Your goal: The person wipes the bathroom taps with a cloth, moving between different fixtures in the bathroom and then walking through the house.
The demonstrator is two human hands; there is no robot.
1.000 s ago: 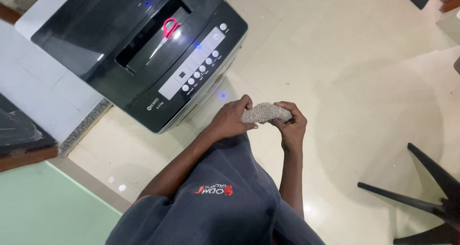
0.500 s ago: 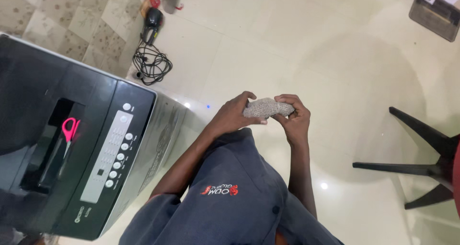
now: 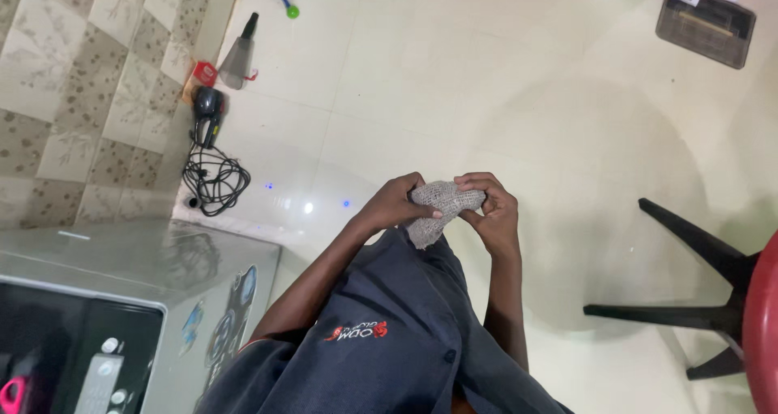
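Holding a grey woven cloth [image 3: 438,207] in front of my torso, both hands gripping it at once. My left hand [image 3: 395,206] is wrapping its fingers [image 3: 421,210] over the cloth's left end, thumb side pressing on top, fingers clamped together on the fabric. My right hand [image 3: 490,211] is curling around the right end, fingertips [image 3: 472,181] bent inward and pinching the cloth. The two hands are nearly touching across it. One loose corner of the cloth is hanging down between the hands, just above my dark blue shirt [image 3: 389,333]. I'm standing over a glossy cream tiled floor [image 3: 486,82]. To my lower left a washing machine [image 3: 138,300] is showing its grey side and black control panel with round buttons. Near the patterned wall tiles [image 3: 73,82] a black handheld device [image 3: 208,110] is lying with its coiled black cable [image 3: 212,179]. At the right a chair's black legs [image 3: 681,284] are spreading out under a red seat edge [image 3: 762,325]. At the top right a dark mat [image 3: 705,27] is lying on the floor, well apart from my hands.
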